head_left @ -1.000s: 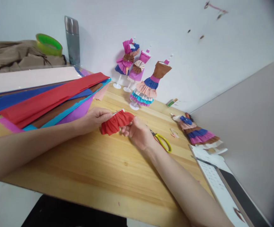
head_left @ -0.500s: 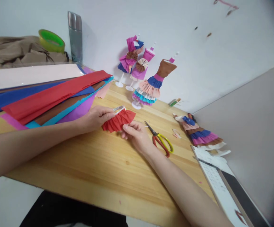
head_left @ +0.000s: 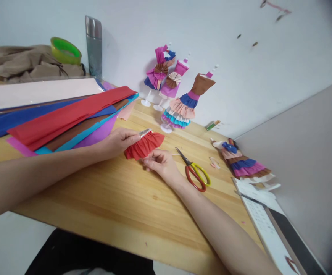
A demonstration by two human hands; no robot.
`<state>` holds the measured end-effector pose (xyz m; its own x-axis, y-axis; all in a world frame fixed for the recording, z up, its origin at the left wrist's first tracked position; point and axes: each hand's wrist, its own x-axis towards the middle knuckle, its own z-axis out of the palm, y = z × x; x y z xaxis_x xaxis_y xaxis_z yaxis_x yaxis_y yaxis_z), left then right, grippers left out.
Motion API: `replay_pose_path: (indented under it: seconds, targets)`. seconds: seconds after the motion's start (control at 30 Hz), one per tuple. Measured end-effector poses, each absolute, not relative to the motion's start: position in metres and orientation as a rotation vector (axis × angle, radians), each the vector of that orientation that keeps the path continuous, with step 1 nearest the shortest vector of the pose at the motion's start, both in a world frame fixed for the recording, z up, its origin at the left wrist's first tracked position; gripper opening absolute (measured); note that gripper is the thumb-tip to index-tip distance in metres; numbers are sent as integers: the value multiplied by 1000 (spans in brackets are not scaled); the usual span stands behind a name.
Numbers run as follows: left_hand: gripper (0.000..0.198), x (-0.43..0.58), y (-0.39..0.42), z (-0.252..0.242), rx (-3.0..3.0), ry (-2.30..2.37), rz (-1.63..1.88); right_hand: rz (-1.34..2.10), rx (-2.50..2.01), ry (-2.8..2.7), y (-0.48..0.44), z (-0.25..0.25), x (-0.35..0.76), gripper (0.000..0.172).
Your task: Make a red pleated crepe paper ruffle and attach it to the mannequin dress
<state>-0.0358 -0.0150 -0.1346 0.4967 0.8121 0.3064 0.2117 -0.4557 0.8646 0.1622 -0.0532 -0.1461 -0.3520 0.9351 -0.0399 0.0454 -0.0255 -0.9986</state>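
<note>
A small red ruffle (head_left: 145, 145), gathered along a whitish top band, is held just above the wooden table. My left hand (head_left: 122, 141) pinches its band at the left end, thumb on top. Below the ruffle, my right hand (head_left: 160, 163) has thumb and fingertips closed at the lower hem; the fingers seem to pinch the edge, though part of the contact is hidden. To the right of that hand lie scissors (head_left: 194, 170) with one red and one yellow handle, blades pointing away to the upper left.
Folded coloured sheets (head_left: 77, 114) fan out at the left. Behind them stand a tape roll (head_left: 65, 51), brown cloth (head_left: 25, 63) and a steel flask (head_left: 94, 47). Several dressed mini mannequins (head_left: 183, 105) stand by the wall. Another ruffled dress (head_left: 244, 164) and a white board (head_left: 257, 214) lie right.
My right hand has slid left and slightly down along the ruffle's lower hem, from its right side toward the middle. My left hand keeps its pinch on the band.
</note>
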Motion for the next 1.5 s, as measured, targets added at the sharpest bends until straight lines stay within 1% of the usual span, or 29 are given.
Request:
replay_pose_path:
  seconds: [0.1, 0.17, 0.23, 0.27, 0.3, 0.37, 0.47, 0.53, 0.63, 0.7, 0.8, 0.87, 0.93, 1.0, 1.13, 1.23, 1.33, 1.5]
  targets:
    - [39, -36, -15, -132, 1835, 811, 912, 1469, -1078, -1252, -45, -147, 167, 15]
    - [38, -37, -17, -129, 1797, 780, 865, 1367, -1088, -1122, -38, -145, 172, 15]
    - [38, -37, -21, -125, 1782, 742, 796, 1239, -1080, -1105, -32, -140, 178, 11]
    - [39, -38, -22, -123, 1784, 718, 755, 1186, -1074, -1153, -30, -137, 180, 14]
    - [41, -38, -24, -121, 1792, 692, 710, 1165, -1069, -1232, -29, -135, 183, 21]
    - [46, -40, -27, -117, 1810, 641, 617, 1249, -1056, -1460, -29, -132, 187, 29]
    - [49, -42, -30, -112, 1824, 620, 525, 1514, -1012, -1690, -31, -131, 191, 24]
    - [49, -42, -32, -110, 1826, 648, 503, 1564, -980, -1707, -32, -133, 192, 21]
    - [44, -43, -30, -111, 1786, 753, 600, 1525, -942, -1676, -32, -132, 191, 19]
    - [41, -45, -25, -114, 1670, 817, 789, 1477, -926, -1659, -31, -128, 190, 16]
    - [52, -48, -12, -119, 1404, 881, 1093, 1404, -915, -1646, -31, -119, 191, 14]
    - [58, -51, -4, -121, 1270, 908, 1200, 1344, -900, -1647, -31, -114, 193, 13]
    - [63, -53, 1, -119, 1198, 921, 1201, 1223, -870, -1687, -30, -110, 195, 13]
    - [62, -53, 1, -116, 1180, 913, 1157, 1054, -849, -1769, -29, -107, 197, 16]
    - [51, -52, -6, -111, 1247, 884, 1094, 818, -849, -1925, -27, -103, 199, 26]
    - [45, -52, -9, -110, 1268, 912, 1082, 741, -809, -1975, -26, -104, 201, 30]
    - [46, -53, -6, -112, 1198, 917, 1071, 690, -785, -2004, -27, -106, 202, 32]
    - [43, -53, -2, -115, 1080, 810, 972, 690, -701, -2059, -28, -111, 202, 32]
